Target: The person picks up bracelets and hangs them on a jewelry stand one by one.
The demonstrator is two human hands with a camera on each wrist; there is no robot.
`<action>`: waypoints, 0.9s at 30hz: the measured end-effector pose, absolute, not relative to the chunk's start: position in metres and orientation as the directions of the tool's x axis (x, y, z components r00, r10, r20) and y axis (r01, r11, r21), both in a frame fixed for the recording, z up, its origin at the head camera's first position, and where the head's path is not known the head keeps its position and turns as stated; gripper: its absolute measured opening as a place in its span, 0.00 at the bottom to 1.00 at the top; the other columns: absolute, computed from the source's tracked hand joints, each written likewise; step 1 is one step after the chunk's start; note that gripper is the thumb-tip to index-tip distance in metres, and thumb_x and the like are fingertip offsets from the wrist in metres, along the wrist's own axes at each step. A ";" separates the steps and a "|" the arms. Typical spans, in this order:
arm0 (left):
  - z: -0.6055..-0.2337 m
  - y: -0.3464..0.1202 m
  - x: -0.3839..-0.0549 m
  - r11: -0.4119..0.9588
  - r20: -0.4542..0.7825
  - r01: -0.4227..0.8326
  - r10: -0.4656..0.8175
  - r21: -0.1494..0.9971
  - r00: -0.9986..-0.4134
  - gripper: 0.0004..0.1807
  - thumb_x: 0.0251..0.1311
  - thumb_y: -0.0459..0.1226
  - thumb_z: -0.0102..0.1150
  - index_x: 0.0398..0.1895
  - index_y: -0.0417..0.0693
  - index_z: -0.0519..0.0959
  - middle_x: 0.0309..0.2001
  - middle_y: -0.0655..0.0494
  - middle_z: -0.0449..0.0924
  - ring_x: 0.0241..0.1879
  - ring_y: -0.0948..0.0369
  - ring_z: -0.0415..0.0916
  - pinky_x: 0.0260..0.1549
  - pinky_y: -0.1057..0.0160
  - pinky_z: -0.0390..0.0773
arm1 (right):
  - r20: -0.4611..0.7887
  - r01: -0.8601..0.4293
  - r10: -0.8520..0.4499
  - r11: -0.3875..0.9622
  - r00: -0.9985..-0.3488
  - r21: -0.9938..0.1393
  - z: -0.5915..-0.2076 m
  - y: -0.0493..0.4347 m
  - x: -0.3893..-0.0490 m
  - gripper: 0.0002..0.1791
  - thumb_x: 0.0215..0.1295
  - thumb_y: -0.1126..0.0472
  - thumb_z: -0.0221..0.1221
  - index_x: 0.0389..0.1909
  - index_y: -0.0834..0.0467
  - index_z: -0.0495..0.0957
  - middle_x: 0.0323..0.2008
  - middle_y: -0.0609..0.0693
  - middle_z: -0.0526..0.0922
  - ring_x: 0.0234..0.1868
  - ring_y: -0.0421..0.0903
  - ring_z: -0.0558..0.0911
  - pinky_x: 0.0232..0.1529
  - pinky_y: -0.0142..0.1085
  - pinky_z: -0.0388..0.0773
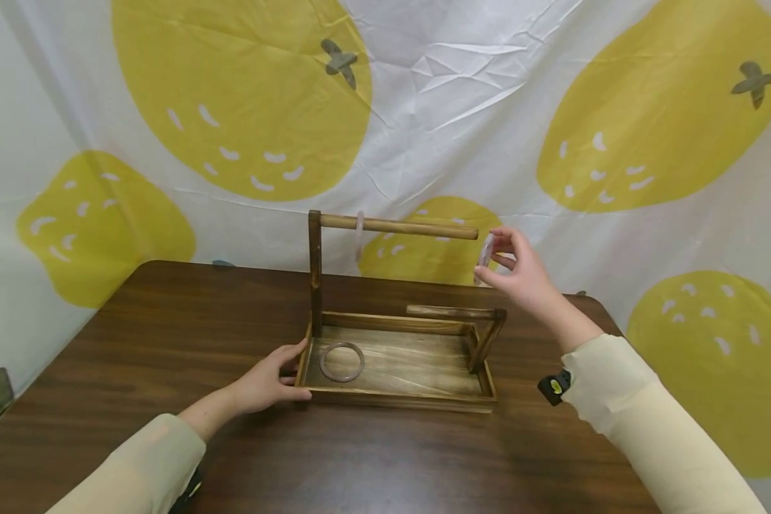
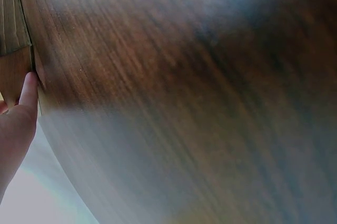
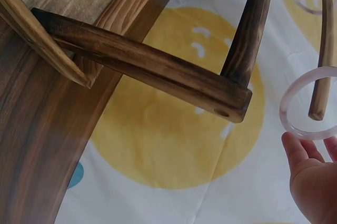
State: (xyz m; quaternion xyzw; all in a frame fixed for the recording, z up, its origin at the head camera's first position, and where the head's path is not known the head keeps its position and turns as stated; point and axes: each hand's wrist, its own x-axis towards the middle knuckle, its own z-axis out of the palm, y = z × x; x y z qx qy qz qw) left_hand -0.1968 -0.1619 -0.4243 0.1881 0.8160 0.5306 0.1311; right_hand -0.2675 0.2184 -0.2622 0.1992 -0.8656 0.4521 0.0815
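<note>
Between the thumb and fingers of my right hand point(image 1: 523, 270), a pale translucent bangle point(image 1: 485, 258) is pinched upright, just off the free right end of the upper bar point(image 1: 417, 228). In the right wrist view, this bangle point(image 3: 285, 109) overlaps the bar's tip. A second bangle point(image 1: 360, 246) hangs on the bar near its left post. A third bangle point(image 1: 343, 379) lies flat inside the tray base of the wooden bangle stand point(image 1: 405, 401). My left hand point(image 1: 263, 378) grips the tray's left end, thumb along the front corner.
A shorter, lower bar point(image 1: 450, 312) points left from the stand's right post point(image 1: 488, 343). The stand sits on a dark brown wooden table point(image 1: 385, 457). Behind the table's far edge hangs a white cloth point(image 1: 462, 143) printed with yellow fruit.
</note>
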 end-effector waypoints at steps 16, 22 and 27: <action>-0.425 -0.162 -0.196 0.369 -0.001 0.182 0.445 0.912 -0.896 0.52 0.50 0.33 0.68 0.71 0.29 0.44 0.64 0.26 0.49 0.60 0.34 0.63 0.54 0.54 0.78 | 0.298 -0.419 -0.299 0.546 -0.906 -0.726 -0.256 0.221 -0.280 0.37 0.61 0.66 0.59 0.67 0.68 0.52 0.60 0.66 0.61 0.63 0.60 0.63 0.69 0.49 0.63; -0.426 -0.162 -0.197 0.376 0.006 0.192 0.443 0.907 -0.896 0.52 0.50 0.32 0.68 0.70 0.28 0.44 0.64 0.26 0.50 0.59 0.35 0.63 0.53 0.54 0.78 | 0.300 -0.427 -0.309 0.557 -0.903 -0.712 -0.254 0.219 -0.284 0.37 0.61 0.64 0.59 0.67 0.67 0.52 0.60 0.66 0.61 0.63 0.59 0.63 0.69 0.50 0.63; -0.426 -0.162 -0.197 0.377 0.002 0.190 0.445 0.907 -0.896 0.52 0.50 0.33 0.68 0.71 0.29 0.44 0.64 0.26 0.50 0.59 0.35 0.63 0.53 0.53 0.78 | 0.312 -0.441 -0.316 0.550 -0.896 -0.709 -0.251 0.215 -0.287 0.36 0.60 0.67 0.59 0.66 0.68 0.53 0.60 0.66 0.61 0.62 0.59 0.64 0.69 0.49 0.64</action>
